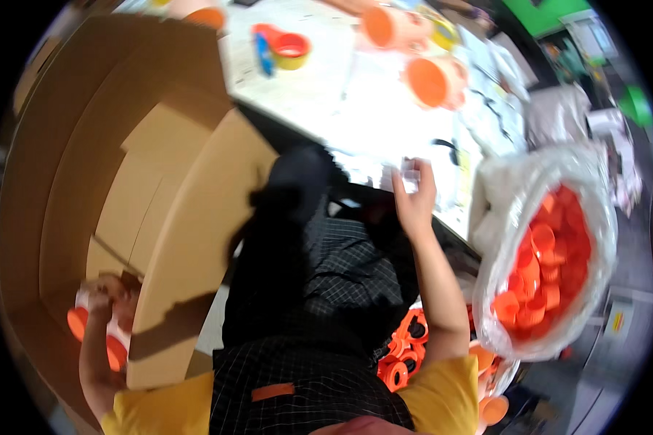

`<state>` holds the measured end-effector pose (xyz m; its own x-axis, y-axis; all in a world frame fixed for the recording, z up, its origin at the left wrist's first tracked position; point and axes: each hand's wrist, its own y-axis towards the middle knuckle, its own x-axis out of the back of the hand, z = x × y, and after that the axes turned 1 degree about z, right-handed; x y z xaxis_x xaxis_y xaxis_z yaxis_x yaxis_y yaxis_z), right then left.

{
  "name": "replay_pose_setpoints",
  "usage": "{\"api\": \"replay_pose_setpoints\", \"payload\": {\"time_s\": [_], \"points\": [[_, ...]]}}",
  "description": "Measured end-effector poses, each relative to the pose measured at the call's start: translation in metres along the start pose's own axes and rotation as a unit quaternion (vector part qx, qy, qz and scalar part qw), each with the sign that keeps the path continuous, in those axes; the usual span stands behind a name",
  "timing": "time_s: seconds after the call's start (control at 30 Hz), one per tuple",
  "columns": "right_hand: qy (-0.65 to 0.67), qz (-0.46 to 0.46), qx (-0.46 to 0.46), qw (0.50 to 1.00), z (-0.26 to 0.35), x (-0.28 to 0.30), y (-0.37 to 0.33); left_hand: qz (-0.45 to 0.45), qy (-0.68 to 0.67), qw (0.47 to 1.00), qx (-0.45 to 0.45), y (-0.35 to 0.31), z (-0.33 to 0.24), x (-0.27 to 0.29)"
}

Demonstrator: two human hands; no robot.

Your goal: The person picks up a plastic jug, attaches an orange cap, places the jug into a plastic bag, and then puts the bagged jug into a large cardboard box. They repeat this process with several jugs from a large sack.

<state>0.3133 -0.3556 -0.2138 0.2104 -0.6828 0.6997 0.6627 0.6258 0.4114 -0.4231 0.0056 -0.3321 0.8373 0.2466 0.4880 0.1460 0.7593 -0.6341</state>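
Note:
My left hand (107, 290) reaches down inside a large cardboard box (189, 243), at its near end. It is at pale cups with orange mouths (116, 353); blur hides whether its fingers grip one. At the near edge of the white table (319, 98), my right hand (415, 197) is raised with thumb and fingers apart. Something small and greyish shows between them, apparently on the table behind; I see nothing clearly held. Farther back on the table lie pale cups with orange insides (424, 81).
A red and yellow cup-like piece (292, 51) with a blue part beside it is on the table. On the right, a plastic-lined sack (490, 304) holds many orange cups. Orange-red parts with black centres (403, 355) are below my right arm.

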Motion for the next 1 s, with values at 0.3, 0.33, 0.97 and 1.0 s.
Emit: {"api": "replay_pose_setpoints", "payload": {"time_s": [0.3, 0.33, 0.97, 1.0], "points": [[-0.247, -0.196, -0.102, 0.944, -0.151, 0.047, 0.167, -0.496, -0.152, 0.778, -0.354, -0.103, -0.148, 0.373], [-0.223, -0.203, -0.072, 0.951, -0.147, 0.043, 0.163, -0.544, -0.197, 0.713, -0.395, -0.128, -0.178, 0.410], [0.015, -0.126, 0.100, 0.987, -0.007, 0.046, 0.006, -0.182, -0.766, 0.294, -0.542, -0.164, -0.359, 0.536], [0.026, -0.104, 0.109, 0.988, -0.002, 0.036, 0.009, -0.173, -0.787, 0.271, -0.526, -0.159, -0.356, 0.531]]}}
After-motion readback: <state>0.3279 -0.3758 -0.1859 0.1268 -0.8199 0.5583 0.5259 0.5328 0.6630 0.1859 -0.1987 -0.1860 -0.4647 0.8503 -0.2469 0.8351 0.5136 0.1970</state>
